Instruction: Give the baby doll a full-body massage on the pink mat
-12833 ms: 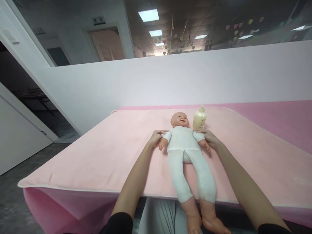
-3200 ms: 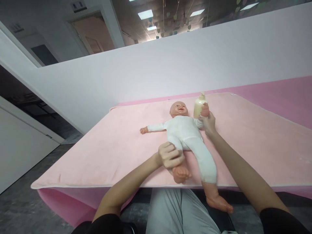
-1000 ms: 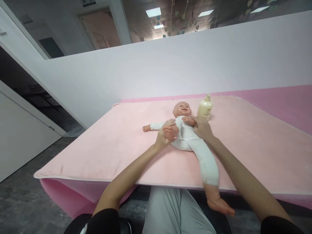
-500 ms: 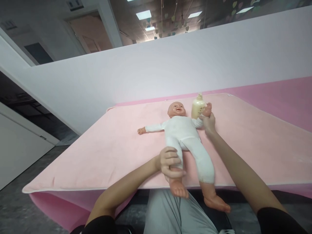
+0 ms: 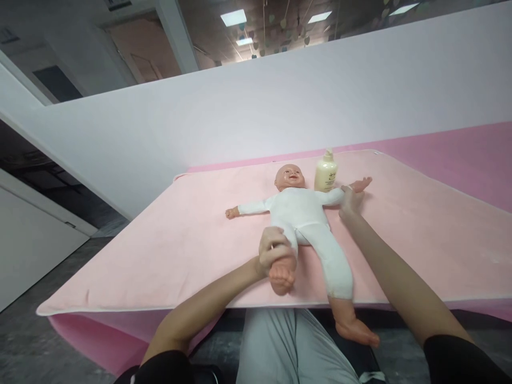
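A baby doll (image 5: 301, 208) in a white cloth body lies on its back on a pink towel (image 5: 192, 266), its head away from me. My left hand (image 5: 274, 248) is wrapped round the lower part of the doll's leg on the left, which is bent up with the sole toward me. With my right hand (image 5: 352, 201) I grip the doll's arm on the right near the wrist, and that arm is stretched out sideways. Just behind the arm stands a pale yellow pump bottle (image 5: 326, 170). The doll's other leg hangs over the near edge.
A white wall (image 5: 280, 106) rises behind the table, with a window or mirror above it. Pink cloth (image 5: 460, 160) shows beyond the towel on the right and hangs down in front. My legs (image 5: 280, 346) are under the near edge.
The doll's leg in my left hand has been lifted and bent toward its body. My right hand has moved right, drawing the doll's arm outward from beside the bottle.
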Action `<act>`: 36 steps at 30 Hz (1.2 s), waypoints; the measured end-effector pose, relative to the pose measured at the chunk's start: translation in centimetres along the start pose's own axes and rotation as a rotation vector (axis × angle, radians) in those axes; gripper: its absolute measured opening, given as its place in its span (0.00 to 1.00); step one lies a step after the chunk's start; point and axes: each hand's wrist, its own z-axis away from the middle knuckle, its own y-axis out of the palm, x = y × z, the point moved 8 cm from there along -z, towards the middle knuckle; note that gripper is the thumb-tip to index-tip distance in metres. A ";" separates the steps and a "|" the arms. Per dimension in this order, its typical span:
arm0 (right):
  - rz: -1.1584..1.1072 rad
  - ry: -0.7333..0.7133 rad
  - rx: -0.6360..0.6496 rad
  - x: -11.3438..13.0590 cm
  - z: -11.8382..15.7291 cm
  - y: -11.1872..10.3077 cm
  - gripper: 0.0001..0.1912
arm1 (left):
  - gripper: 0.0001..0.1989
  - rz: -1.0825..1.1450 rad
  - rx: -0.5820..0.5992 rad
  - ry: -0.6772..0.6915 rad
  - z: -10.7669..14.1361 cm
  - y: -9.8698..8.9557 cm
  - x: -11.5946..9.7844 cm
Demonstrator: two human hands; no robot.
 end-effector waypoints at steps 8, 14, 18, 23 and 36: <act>0.393 -0.523 0.472 5.5 7.0 4.8 0.26 | 0.33 0.139 0.082 -0.143 -2.5 0.7 5.6; 0.632 -0.815 0.821 6.3 11.2 7.0 0.25 | 0.34 0.178 0.123 -0.224 -2.6 1.1 6.7; 0.409 -0.526 0.664 5.8 8.3 5.8 0.21 | 0.33 0.013 0.032 -0.106 -3.3 -0.4 5.4; 0.179 -0.072 0.279 2.5 3.5 2.9 0.20 | 0.33 -0.061 -0.064 0.125 -4.2 -2.2 2.1; -0.020 0.235 0.067 -3.7 -1.4 0.4 0.35 | 0.27 0.132 0.256 0.319 -1.6 0.9 -3.4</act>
